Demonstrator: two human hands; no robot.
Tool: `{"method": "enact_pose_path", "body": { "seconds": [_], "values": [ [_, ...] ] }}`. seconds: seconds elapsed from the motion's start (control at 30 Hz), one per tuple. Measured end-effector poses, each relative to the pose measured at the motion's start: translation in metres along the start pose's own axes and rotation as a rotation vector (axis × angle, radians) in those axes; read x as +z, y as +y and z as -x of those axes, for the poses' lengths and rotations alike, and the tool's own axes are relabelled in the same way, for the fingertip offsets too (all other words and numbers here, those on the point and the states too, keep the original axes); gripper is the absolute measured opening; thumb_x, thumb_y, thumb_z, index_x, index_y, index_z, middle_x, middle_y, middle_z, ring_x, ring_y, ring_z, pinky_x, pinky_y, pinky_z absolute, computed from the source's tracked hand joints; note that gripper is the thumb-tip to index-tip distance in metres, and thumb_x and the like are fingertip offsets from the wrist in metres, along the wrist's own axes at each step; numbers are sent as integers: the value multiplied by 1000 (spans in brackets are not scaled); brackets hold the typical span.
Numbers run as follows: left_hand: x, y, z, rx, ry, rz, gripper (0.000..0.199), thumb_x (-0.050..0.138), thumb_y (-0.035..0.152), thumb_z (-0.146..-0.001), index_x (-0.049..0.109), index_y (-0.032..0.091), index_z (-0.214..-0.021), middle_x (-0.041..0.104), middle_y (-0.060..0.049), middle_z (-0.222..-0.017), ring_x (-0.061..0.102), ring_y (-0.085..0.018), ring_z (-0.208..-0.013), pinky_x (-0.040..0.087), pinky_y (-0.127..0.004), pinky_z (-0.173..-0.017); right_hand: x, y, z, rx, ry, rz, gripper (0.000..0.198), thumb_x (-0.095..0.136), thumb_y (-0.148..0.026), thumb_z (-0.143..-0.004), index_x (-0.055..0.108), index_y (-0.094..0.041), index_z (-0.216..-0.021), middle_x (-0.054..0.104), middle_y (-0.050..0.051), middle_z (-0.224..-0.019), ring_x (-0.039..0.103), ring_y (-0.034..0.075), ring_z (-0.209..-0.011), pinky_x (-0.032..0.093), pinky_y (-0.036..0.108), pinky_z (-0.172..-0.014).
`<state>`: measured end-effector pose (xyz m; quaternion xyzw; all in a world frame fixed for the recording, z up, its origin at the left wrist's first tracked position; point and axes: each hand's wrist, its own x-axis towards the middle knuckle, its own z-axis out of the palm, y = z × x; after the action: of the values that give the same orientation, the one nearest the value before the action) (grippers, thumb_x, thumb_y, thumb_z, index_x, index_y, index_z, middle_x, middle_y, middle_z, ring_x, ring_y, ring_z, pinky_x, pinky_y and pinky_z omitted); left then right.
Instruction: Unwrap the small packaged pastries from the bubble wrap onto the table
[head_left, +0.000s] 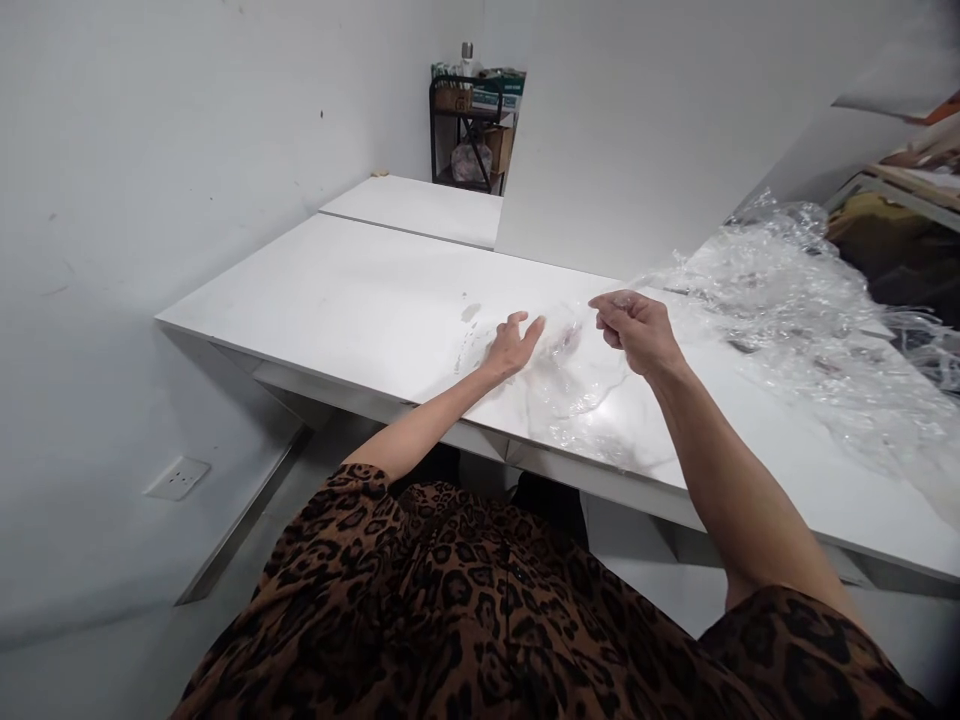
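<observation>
Clear crinkled plastic film [581, 385] lies on the white table [360, 290] between my two hands. My right hand [634, 325] is raised over the table with its fingers curled into a pinch, and a bit of the clear film seems to be caught in it. Just left of the film, my left hand [514, 347] hovers low with thumb and fingers apart, holding nothing that I can see. Small wet-looking marks [470, 312] show on the tabletop beyond the left hand.
A large heap of clear plastic [795, 300] covers the table's right side. An upright white panel [637, 130] stands behind the table. At the back is a dark shelf rack [469, 115] with boxes. A wall with a socket [178, 478] bounds the left.
</observation>
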<state>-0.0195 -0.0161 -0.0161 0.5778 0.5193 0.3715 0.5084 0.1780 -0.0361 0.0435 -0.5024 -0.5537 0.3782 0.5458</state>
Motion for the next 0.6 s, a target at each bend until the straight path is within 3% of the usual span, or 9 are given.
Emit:
{"method": "enact_pose_path", "body": {
  "seconds": [0.1, 0.2, 0.3, 0.37, 0.5, 0.6],
  "values": [
    [9, 10, -14, -66, -123, 63, 86, 59, 73, -85, 35, 26, -154, 49, -19, -150, 61, -30, -116, 54, -30, -68, 5, -6, 3, -27, -63, 39, 30, 82, -44, -78, 68, -18, -84, 52, -1, -63, 32, 4, -46, 23, 23, -40],
    [21, 14, -22, -180, -221, 161, 94, 72, 50, -84, 25, 19, -159, 61, -21, -132, 66, -23, -91, 51, -30, -64, 9, -11, 8, -49, -77, 31, 35, 83, -50, -76, 69, -20, -88, 52, -1, -63, 32, 4, -46, 21, 24, -40],
    [32, 7, -24, -235, -219, 256, 75, 69, 19, -82, 39, 13, -151, 68, -12, -102, 62, -15, -72, 49, -26, -62, 5, -13, 14, -74, -34, 9, 40, 84, -54, -73, 70, -21, -90, 53, -1, -64, 33, 5, -47, 21, 24, -40],
    [34, -1, -23, -204, -172, 275, 58, 65, 13, -82, 52, 13, -139, 66, -7, -93, 57, -11, -66, 48, -25, -63, -4, -11, 18, -105, 16, 14, 42, 83, -58, -72, 70, -22, -90, 54, 0, -65, 35, 7, -48, 21, 23, -40],
    [27, -12, -23, -81, -116, 151, 44, 59, 16, -87, 56, 14, -131, 65, -10, -108, 60, -10, -72, 53, -26, -72, -30, -5, 20, -152, 88, 46, 38, 82, -58, -73, 70, -25, -88, 55, 1, -65, 38, 9, -50, 20, 23, -41],
    [24, -8, -25, 48, -131, -136, 48, 57, 39, -94, 52, 19, -138, 58, -16, -133, 65, -20, -101, 53, -33, -87, -38, -7, 17, -165, 70, 55, 34, 83, -57, -73, 71, -27, -85, 57, 2, -67, 39, 9, -51, 20, 24, -42]
  ]
}}
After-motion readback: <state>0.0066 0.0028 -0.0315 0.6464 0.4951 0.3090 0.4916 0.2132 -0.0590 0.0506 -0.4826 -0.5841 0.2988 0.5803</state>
